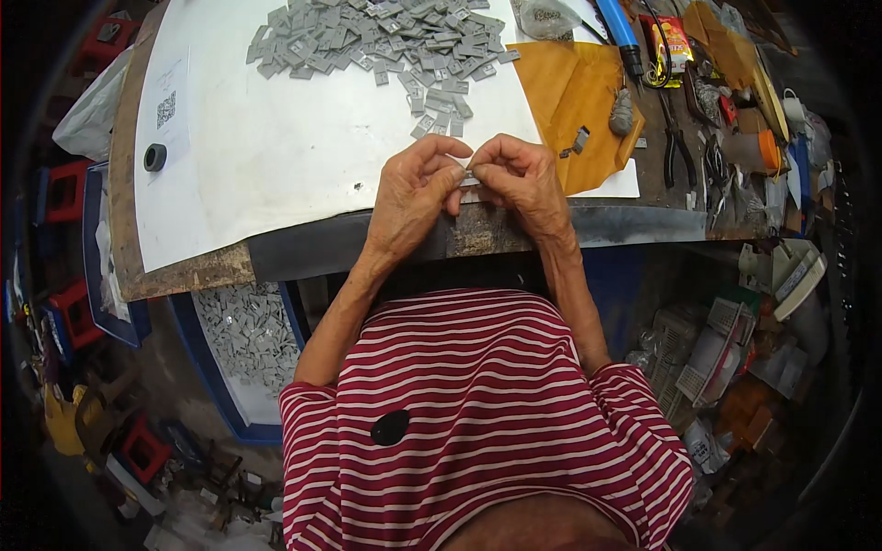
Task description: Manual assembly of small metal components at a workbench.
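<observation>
My left hand (413, 193) and my right hand (528, 188) meet at the front edge of the worktable, fingertips pinched together. Between them is a small grey piece (470, 180), mostly covered by the fingers. It looks like the flat grey plastic pieces (367, 37) heaped on the white sheet (285, 138) beyond my hands. A few stray pieces (439, 112) lie between the heap and my fingers. To the right of my right hand, two small dark grey pieces (577, 140) rest on brown paper (574, 92).
Right of the paper lie black-handled pliers (678, 151), a blue tool (620, 32) and a yellow-red packet (673, 50). A black ring (155, 157) sits on the sheet's left side. Below the table, a blue-rimmed bin (197, 367) holds many grey pieces. Boxes and baskets (717, 349) crowd the lower right.
</observation>
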`<action>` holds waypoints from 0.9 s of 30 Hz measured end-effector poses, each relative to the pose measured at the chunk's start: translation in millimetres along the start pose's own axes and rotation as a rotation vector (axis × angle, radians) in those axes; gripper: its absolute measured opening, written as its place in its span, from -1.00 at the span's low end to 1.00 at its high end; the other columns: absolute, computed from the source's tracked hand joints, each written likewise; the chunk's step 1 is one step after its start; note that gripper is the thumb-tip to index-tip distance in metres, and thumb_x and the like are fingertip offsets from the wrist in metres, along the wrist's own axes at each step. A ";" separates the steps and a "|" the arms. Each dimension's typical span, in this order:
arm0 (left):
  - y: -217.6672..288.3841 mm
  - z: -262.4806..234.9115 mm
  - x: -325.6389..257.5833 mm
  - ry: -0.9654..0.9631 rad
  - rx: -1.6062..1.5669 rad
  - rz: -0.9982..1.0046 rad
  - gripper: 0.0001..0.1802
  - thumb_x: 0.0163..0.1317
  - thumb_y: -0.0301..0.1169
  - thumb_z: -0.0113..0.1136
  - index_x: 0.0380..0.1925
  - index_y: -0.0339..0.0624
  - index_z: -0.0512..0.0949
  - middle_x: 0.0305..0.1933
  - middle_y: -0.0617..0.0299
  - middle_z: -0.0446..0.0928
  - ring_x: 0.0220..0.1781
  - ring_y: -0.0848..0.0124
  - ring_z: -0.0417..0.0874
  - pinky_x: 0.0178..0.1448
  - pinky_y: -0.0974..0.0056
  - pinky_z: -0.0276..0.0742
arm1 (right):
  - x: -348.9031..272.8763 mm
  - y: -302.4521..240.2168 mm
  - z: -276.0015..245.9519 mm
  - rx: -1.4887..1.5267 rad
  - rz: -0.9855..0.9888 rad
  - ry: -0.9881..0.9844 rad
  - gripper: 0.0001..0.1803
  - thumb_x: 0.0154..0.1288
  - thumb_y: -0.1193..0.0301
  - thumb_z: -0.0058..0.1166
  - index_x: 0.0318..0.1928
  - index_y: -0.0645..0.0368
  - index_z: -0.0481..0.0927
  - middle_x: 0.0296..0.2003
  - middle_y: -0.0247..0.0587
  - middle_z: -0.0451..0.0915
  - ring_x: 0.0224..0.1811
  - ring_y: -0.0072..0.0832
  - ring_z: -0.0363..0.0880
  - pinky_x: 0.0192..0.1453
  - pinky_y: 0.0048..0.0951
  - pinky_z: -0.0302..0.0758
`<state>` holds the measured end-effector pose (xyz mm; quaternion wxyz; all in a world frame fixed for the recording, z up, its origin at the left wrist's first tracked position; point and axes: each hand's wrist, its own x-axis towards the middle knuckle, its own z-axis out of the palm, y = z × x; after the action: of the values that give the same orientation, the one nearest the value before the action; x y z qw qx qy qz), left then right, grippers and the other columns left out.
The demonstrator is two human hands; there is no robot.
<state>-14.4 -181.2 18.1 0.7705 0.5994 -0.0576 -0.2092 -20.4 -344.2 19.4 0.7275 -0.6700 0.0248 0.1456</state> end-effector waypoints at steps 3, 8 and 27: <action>-0.4 1.0 -1.0 0.042 -0.044 -0.005 -0.84 0.18 -0.58 -0.03 -0.23 -0.40 0.43 -0.59 0.33 0.42 -0.61 0.65 0.37 -0.50 0.55 0.30 | -3.1 0.7 4.7 0.008 -0.017 0.047 -0.95 0.14 0.53 0.05 -0.40 0.27 0.52 -0.61 -0.46 0.44 -0.66 -0.79 0.30 -0.62 -0.78 0.16; 1.1 1.2 2.3 0.034 -0.019 0.006 -0.83 0.18 -0.56 -0.03 -0.23 -0.40 0.43 -0.59 0.33 0.43 -0.61 0.64 0.39 -0.51 0.55 0.30 | 1.3 -1.3 0.2 0.057 0.018 0.019 -0.95 0.13 0.54 0.06 -0.40 0.28 0.52 -0.62 -0.46 0.43 -0.66 -0.79 0.30 -0.63 -0.76 0.17; -4.7 14.1 6.3 0.099 -0.035 0.028 -0.82 0.18 -0.48 0.10 -0.23 -0.31 0.46 -0.54 0.36 0.43 -0.56 0.64 0.39 -0.48 0.54 0.31 | -7.3 1.4 3.3 -0.173 -0.163 0.166 -0.92 0.13 0.50 0.08 -0.42 0.27 0.51 -0.63 -0.54 0.39 -0.58 -0.85 0.26 -0.57 -0.73 0.20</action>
<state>-14.7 -197.2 16.5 0.7855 0.5947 -0.0240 -0.1696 -28.2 -342.2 20.1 0.6721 -0.7396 0.0178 0.0314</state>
